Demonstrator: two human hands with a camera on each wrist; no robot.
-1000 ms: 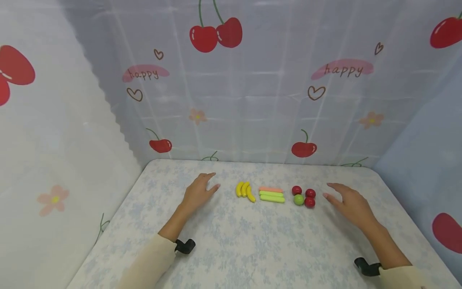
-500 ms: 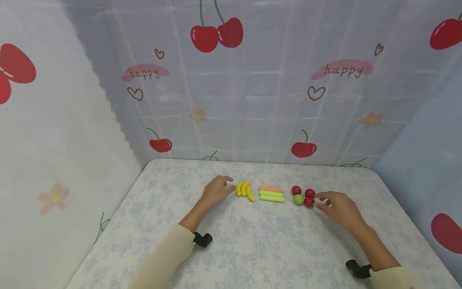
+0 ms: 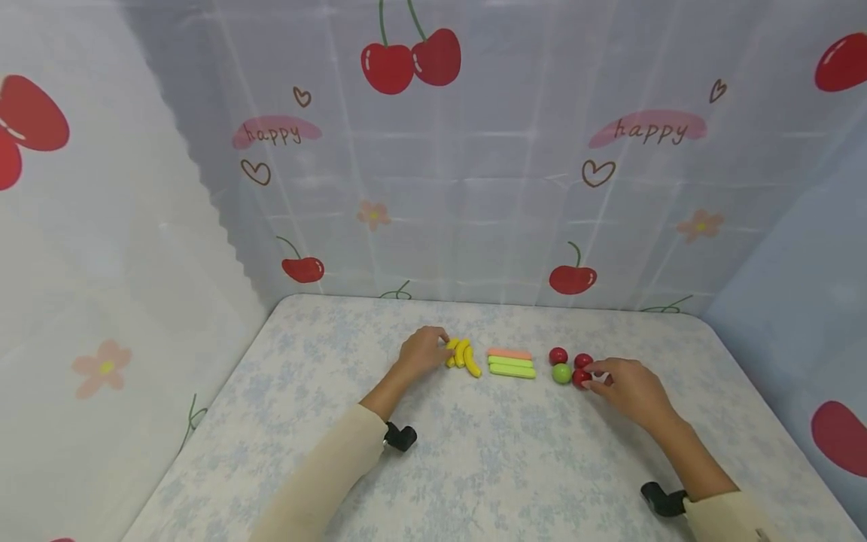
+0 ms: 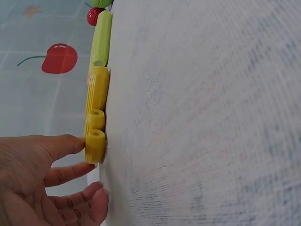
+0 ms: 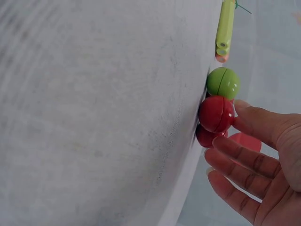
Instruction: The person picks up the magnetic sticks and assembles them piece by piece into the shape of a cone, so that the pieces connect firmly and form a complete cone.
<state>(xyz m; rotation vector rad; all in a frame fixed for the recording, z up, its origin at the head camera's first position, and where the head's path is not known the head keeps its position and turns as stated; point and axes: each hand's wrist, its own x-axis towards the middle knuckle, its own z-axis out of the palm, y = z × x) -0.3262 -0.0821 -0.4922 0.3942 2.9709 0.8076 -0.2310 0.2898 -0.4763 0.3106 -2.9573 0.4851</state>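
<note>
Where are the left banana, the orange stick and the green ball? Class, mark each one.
Left banana (image 4: 95,149): left wrist view, on its side, under the tip.
Orange stick (image 3: 510,354): head view, midway along its length.
Green ball (image 5: 223,84): right wrist view, mid-ball, by the seam.

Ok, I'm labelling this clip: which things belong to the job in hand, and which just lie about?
Likely in the job:
bananas, at the left hand
balls, at the right hand

Apparently just lying about:
green sticks, untouched
orange stick, untouched

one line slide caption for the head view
Left hand at three yellow bananas, right hand at red balls beside a green ball, sticks between.
</note>
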